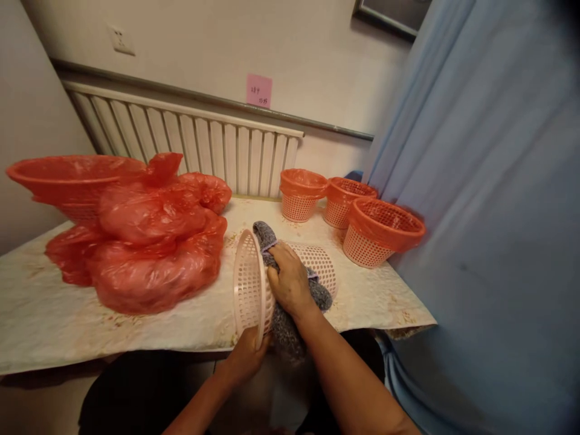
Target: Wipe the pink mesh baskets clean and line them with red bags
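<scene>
Head view: just below the centre of the frame, a pale pink perforated plastic wastebasket (248, 284), tipped on its side at the front edge of the cloth-covered table (376, 296), mouth toward the left. Left hand (250, 350) clasped on the lower rim. Right hand (289, 279) closed over a dark grey cloth (286, 332), pressing it against the basket's outer side. At right of centre, three similar baskets (299, 202) with red plastic liners, all upright. At left, a heap of red plastic bags (154, 266). Behind, a white radiator (217, 145); along the right, a blue curtain (489, 181).
</scene>
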A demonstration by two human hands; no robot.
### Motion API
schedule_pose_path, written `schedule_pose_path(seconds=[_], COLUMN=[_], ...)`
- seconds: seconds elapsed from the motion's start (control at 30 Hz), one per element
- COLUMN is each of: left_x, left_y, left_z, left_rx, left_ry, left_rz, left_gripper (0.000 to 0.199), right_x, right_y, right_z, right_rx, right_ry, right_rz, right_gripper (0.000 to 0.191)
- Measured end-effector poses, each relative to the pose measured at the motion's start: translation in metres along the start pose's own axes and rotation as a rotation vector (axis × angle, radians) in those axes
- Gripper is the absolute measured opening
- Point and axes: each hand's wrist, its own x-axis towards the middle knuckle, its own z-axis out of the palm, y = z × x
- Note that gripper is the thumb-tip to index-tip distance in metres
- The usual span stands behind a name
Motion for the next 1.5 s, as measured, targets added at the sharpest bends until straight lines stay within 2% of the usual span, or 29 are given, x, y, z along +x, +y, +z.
schedule_pose_path(seconds=[0.1,0.2,0.27,0.33,0.4,0.53,0.63,0.8,0.93,1.03,1.07,1.13,1.2,1.27,1.4,1.5], left_x=[-0.002,0.005,0.013,0.024,0.033,0.043,0.041,0.038,0.038,0.037,0.037,0.037,0.039,0.041,0.039,0.034], left_y=[-0.002,0.018,0.041,0.063,0.080,0.093,0.097,0.110,0.107,0.096,0.091,0.084,0.078,0.075,0.066,0.059], left_z=[-0.003,-0.012,-0.019,-0.024,-0.026,-0.025,-0.025,-0.026,-0.026,-0.025,-0.024,-0.024,-0.024,-0.025,-0.027,-0.029], left_rx=[-0.020,-0.205,-0.348,-0.472,-0.622,-0.754,-0.754,-0.749,-0.698,-0.670,-0.649,-0.582,-0.494,-0.440,-0.429,-0.371], left_ry=[-0.051,-0.135,-0.108,-0.019,0.031,0.044,0.068,0.039,0.058,0.060,0.057,0.051,0.036,0.007,-0.064,-0.069], left_rz=[-0.024,-0.064,-0.128,-0.138,-0.144,-0.181,-0.222,-0.283,-0.229,-0.193,-0.184,-0.167,-0.154,-0.140,-0.166,-0.193], left_gripper=[0.034,0.039,0.049,0.059,0.059,0.055,0.067,0.078,0.073,0.069,0.068,0.065,0.062,0.059,0.045,0.037], right_x=[0.001,-0.006,-0.010,-0.014,-0.016,-0.017,-0.019,-0.030,-0.049,-0.074,-0.084,-0.103,-0.119,-0.126,-0.114,-0.089], right_y=[0.001,-0.001,-0.002,-0.003,-0.002,0.007,0.031,0.104,0.151,0.163,0.162,0.150,0.127,0.095,0.027,-0.002], right_z=[0.000,0.002,0.003,0.003,0.001,-0.003,-0.008,-0.026,-0.046,-0.049,-0.046,-0.033,-0.014,0.005,0.029,0.032], right_rx=[-0.009,-0.024,-0.026,-0.025,-0.023,-0.009,-0.005,-0.117,-0.254,-0.317,-0.321,-0.317,-0.300,-0.265,-0.092,-0.041], right_ry=[0.001,0.020,0.020,0.028,0.040,0.036,0.013,0.060,0.199,0.329,0.365,0.420,0.440,0.400,0.209,0.193], right_rz=[0.010,0.014,0.013,0.014,0.010,0.003,0.019,0.219,0.404,0.579,0.611,0.587,0.459,0.311,0.075,-0.016], right_gripper=[0.047,0.049,0.050,0.050,0.051,0.052,0.052,0.046,0.048,0.046,0.045,0.043,0.040,0.038,0.045,0.042])
